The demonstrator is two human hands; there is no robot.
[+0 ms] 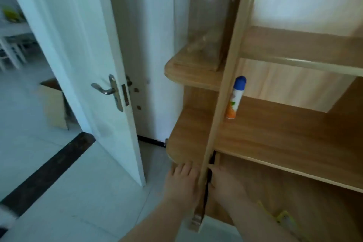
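Left hand lies flat against the wooden upright, which hides whether the right hand grips.

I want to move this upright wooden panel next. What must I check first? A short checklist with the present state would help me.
1. Left hand touches the upright wooden panel on its left side: ok.
2. Right hand is at the panel's right side, its grip blurred: cannot tell.
3. Spray can stands upright on the shelf close beside the panel and might be knocked: not ok.
4. White door is open, apart from the panel: ok.
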